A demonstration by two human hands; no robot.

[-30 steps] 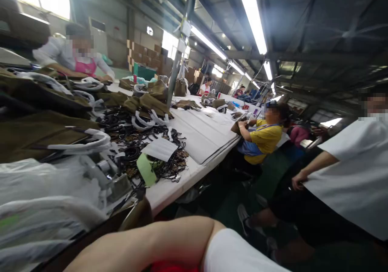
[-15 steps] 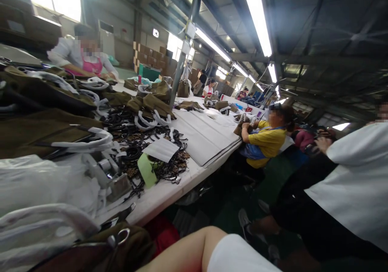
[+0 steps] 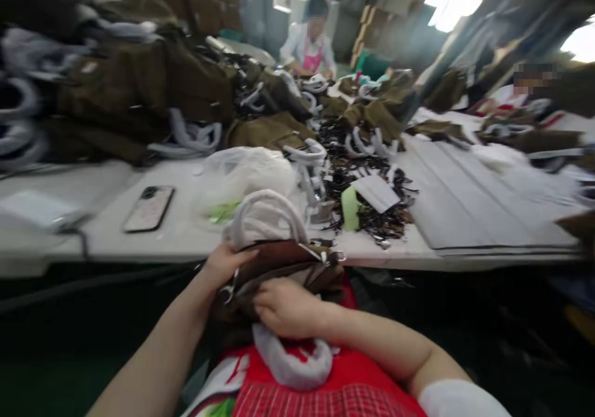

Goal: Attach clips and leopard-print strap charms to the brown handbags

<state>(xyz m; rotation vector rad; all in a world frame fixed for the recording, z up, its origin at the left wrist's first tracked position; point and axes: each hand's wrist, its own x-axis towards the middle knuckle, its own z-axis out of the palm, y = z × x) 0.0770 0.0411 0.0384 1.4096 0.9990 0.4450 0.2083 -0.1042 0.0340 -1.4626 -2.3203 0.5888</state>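
A brown handbag (image 3: 320, 284) rests on my lap against the table edge, its handles wrapped in white padding. One wrapped handle (image 3: 269, 197) stands up on the far side, and another wrapped handle (image 3: 297, 370) hangs down over my red apron (image 3: 362, 380). My left hand (image 3: 225, 265) grips the bag's left rim, thumb lying along the top edge. Curled at the mouth of the bag is my right hand (image 3: 286, 305), closed on its near side; its fingertips are partly hidden in the fabric. Metal rings show at both ends of the bag.
On the white table (image 3: 181, 243) lie a phone (image 3: 149, 209), a clear plastic bag (image 3: 253, 169), a heap of dark straps (image 3: 372, 219) and a green strip (image 3: 349, 209). Piled brown bags (image 3: 121, 88) stand behind. A person in a pink apron (image 3: 312, 51) works across the table.
My view has swung left and down from the room to my lap. Both my hands and the handbag between them are now in sight.
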